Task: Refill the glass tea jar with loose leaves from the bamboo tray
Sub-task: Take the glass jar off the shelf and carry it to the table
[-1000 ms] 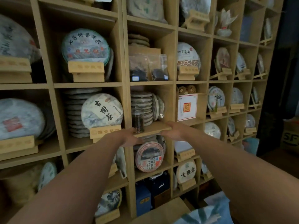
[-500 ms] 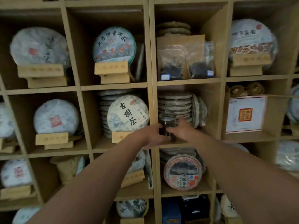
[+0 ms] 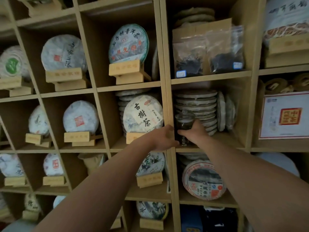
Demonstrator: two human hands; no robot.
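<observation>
**Hands close on the jar**

Fingers that hovered at the shelf edge a second ago now wrap the glass tea jar (image 3: 184,127): left hand (image 3: 164,138) and right hand (image 3: 194,131) clamp its sides inside the cubby. Lifting out looks next; no bamboo tray is in view.

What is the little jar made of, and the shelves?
The jar looks like clear, shiny glass: dark leaves show through it, and its knobbed lid glints. The shelves look like pale, matt wood or wood board, with plain flat edges; I cannot tell which.
</observation>
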